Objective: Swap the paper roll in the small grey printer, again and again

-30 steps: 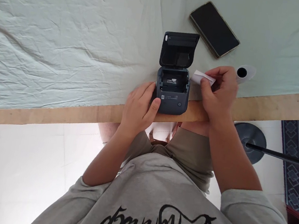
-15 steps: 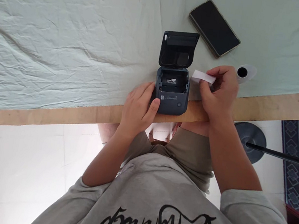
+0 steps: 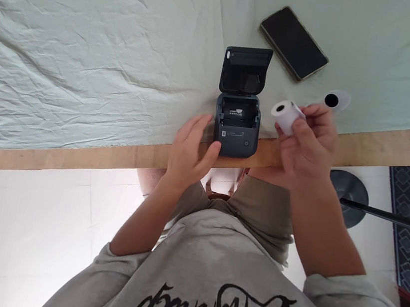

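Note:
A small dark printer (image 3: 234, 140) stands near the table's front edge with its lid raised and its inner compartment exposed. Beside its left side is my left hand (image 3: 192, 147), fingers apart and holding nothing; whether the fingertips touch the casing is hard to tell. My right hand (image 3: 309, 139) grips a white paper roll (image 3: 288, 118) to the right of the printer, the roll's dark core facing up and left. Another white roll (image 3: 342, 99) with a dark core lies on the cloth just beyond my right hand.
A dark phone (image 3: 294, 43) lies at an angle behind the printer, to the right. Pale green cloth (image 3: 107, 60) covers the table, whose wooden front edge (image 3: 76, 153) is bare. A round black base with a pole (image 3: 350, 200) stands on the floor at the right.
My right hand has moved slightly right and toward me, and the roll in it has turned so its core shows. My left hand's fingers have spread a little beside the printer.

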`<state>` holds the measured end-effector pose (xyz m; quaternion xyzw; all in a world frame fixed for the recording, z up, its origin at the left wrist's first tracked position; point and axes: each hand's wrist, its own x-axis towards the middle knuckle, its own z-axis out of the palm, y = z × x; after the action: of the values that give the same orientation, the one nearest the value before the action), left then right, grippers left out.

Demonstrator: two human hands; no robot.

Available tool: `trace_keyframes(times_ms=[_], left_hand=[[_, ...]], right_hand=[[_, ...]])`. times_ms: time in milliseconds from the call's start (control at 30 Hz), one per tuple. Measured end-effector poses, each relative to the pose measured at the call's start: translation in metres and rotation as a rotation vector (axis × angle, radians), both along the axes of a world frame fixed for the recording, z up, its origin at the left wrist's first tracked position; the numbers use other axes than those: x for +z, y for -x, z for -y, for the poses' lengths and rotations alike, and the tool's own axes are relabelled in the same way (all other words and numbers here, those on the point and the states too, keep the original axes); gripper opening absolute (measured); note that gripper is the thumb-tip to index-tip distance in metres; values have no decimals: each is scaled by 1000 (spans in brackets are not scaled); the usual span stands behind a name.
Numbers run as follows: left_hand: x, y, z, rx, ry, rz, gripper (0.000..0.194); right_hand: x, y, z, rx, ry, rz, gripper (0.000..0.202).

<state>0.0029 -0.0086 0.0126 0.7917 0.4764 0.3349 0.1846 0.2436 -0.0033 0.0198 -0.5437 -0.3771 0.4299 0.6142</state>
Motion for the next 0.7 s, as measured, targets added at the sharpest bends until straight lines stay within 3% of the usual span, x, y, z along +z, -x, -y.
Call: trace_keyframes(times_ms=[100, 233, 300, 500, 700], left_hand=[[16, -5, 22, -19, -142, 132, 45], [26, -28, 53, -207, -198, 184, 64], [20, -39, 63, -235, -225, 184, 58], [-10, -44, 75, -67, -190, 171, 54], [-18, -42, 78, -84, -162, 139, 47]], right_hand=[[10, 23, 37, 21, 87, -338, 40], [9, 50, 79, 206, 221, -469, 33], [5, 55, 91, 259, 287, -484, 36], [-6, 52, 101, 226, 316, -561, 43], [-18, 50, 110, 284, 400, -612, 46]])
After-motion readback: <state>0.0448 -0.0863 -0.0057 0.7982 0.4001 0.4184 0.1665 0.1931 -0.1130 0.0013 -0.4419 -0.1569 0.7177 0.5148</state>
